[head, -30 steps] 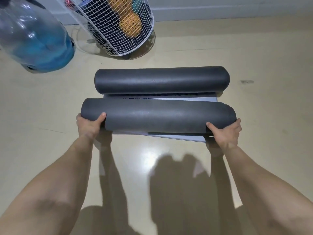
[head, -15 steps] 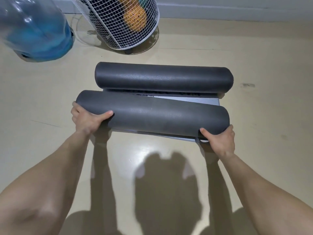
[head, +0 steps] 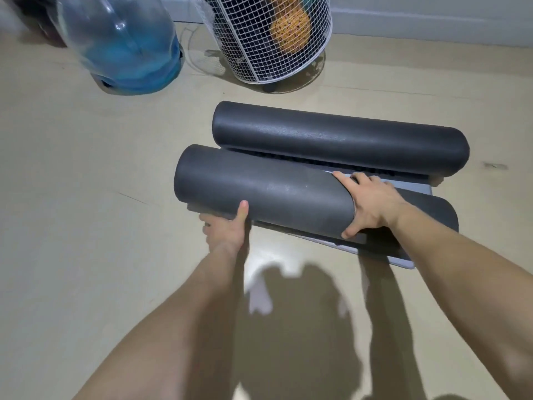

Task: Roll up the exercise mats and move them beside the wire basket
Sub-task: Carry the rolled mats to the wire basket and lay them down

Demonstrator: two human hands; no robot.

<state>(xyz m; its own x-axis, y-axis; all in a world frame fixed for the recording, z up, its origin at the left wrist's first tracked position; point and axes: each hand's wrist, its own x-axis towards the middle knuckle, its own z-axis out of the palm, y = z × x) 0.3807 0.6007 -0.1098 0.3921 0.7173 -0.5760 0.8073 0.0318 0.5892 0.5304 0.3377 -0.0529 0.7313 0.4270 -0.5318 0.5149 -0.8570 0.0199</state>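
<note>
near rolled mat (head: 259, 194): dark grey, lies skewed on a flat light-grey mat (head: 415, 187). its left end pokes out past that sheet over the floor (head: 86, 197); its right end reaches out beyond the right forearm.

left hand (head: 227, 226): clamped on the near roll close to its left end, thumb up on the near face, fingers tucked underneath.

right hand (head: 369, 203): clamped on the same roll right of its middle, fingers draped over the top to the far side, thumb hooked under the near edge.

can't tell if the roll is off the sheet or resting on it.

far rolled mat (head: 340, 140): same dark grey, on the far edge of the flat sheet, just beside the near roll. their left ends look close to touching, with the gap widening to the right.

wire basket (head: 268, 39): white, upright on the floor beyond the far roll, near it but apart. orange textured ball (head: 291, 30) inside, plus dark items i can't make out.

water jug (head: 121, 44): clear blue, blurred, left of the basket.

both forearms bare, their shadows on the floor below the mats.
</note>
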